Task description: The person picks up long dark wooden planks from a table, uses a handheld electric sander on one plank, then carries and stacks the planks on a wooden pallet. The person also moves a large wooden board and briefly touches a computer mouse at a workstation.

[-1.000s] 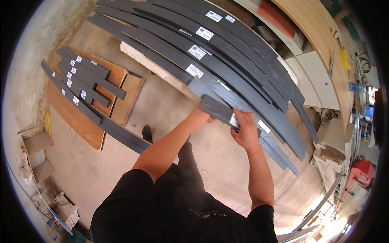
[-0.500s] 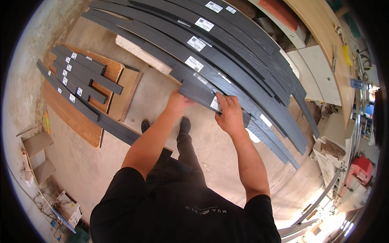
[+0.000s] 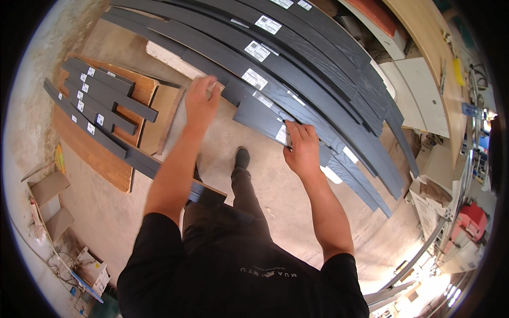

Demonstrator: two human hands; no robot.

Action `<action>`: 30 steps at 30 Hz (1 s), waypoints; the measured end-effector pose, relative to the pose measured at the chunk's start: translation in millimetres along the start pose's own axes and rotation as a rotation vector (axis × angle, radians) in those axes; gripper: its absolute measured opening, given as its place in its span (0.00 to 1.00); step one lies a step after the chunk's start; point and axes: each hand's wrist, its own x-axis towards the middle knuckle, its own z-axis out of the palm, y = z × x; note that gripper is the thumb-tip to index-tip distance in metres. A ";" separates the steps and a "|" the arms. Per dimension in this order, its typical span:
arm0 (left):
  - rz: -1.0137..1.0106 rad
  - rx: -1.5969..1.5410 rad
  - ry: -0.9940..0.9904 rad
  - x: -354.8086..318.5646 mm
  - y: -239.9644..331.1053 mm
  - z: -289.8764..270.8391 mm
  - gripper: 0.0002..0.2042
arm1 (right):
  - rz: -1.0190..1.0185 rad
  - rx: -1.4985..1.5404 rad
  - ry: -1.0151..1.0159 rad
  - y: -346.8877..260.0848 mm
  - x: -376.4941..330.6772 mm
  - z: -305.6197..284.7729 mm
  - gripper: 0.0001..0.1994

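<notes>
My right hand (image 3: 301,148) grips a short dark board (image 3: 254,117) at its right part, fingers bent over the far edge, beside a white label (image 3: 281,134). The board lies at the near side of a stack of long dark wood-grained boards (image 3: 313,114), several with white labels (image 3: 254,78). Off to the left, my left hand (image 3: 203,100) is apart from that board, close to the stack's near edge. Its thumb and fingers look spread with nothing between them, though the fingertips are slightly blurred.
At the left, shorter dark labelled boards (image 3: 123,102) rest on brown wooden panels (image 3: 93,153). A long dark board (image 3: 143,163) runs from there toward my legs. A pale block (image 3: 172,59) shows under the stack. White cabinets (image 3: 416,95) stand at the right.
My left hand has let go of the short board and moved left and away from me. My right hand has stayed on the board, which has barely moved.
</notes>
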 end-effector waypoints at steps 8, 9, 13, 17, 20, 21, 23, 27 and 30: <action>0.852 0.629 -0.554 102.8 -1.1 -10.9 0.25 | 0.040 0.113 -0.047 -18.0 -70.1 -51.9 0.35; 0.878 0.629 -0.593 104.4 -4.7 -12.8 0.26 | 0.060 0.123 -0.041 -20.9 -78.5 -57.2 0.35; 0.932 0.758 -0.829 79.3 -9.8 -20.5 0.22 | 0.102 0.163 0.002 -30.7 -105.0 -71.4 0.35; 0.962 0.691 -0.791 63.3 -11.8 -22.4 0.21 | 0.116 0.181 0.010 -29.3 -109.3 -70.8 0.35; 0.917 0.686 -0.723 71.7 -16.5 -19.6 0.21 | 0.115 0.201 -0.002 -29.3 -108.3 -66.2 0.36; 0.902 0.708 -0.714 72.8 -13.4 -15.2 0.21 | 0.101 0.222 0.003 -29.7 -107.5 -64.9 0.36; 0.878 0.729 -0.681 79.0 -14.7 -11.4 0.19 | 0.119 0.262 -0.013 -30.3 -105.6 -63.3 0.36; 0.758 0.686 -0.573 78.2 -16.6 -6.8 0.18 | 0.099 0.199 0.010 -20.6 -91.7 -64.6 0.37; 0.671 0.660 -0.491 68.5 -17.0 -5.5 0.19 | 0.074 0.156 0.018 -6.2 -68.2 -64.3 0.36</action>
